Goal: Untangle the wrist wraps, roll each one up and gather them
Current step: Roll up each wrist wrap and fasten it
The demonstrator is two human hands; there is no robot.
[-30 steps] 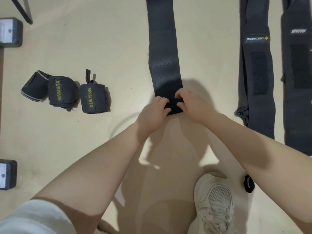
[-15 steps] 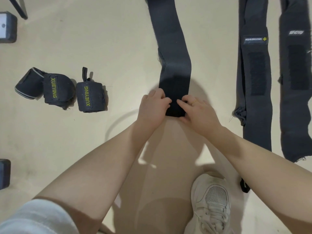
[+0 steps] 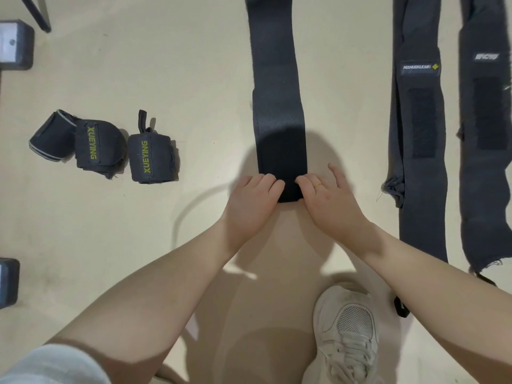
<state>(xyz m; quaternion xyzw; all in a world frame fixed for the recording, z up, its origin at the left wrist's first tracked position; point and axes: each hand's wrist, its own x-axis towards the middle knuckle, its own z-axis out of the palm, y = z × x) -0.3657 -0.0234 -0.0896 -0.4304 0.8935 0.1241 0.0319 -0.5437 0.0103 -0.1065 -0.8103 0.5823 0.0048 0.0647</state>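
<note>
Nearest, the left hand [image 3: 250, 199] and right hand [image 3: 328, 196] curl their fingers over the near end of the flat wrist wrap [image 3: 278, 106] stretching away on the floor [image 3: 194, 65]; uneven pressure could roll it crooked and loose.

bare forearms | thin gold ring [image 3: 318, 185] on R hand [image 3: 329, 200] | pale grey sleeve [image 3: 52, 365] L | off-white mesh sneaker [image 3: 347, 336]
</note>
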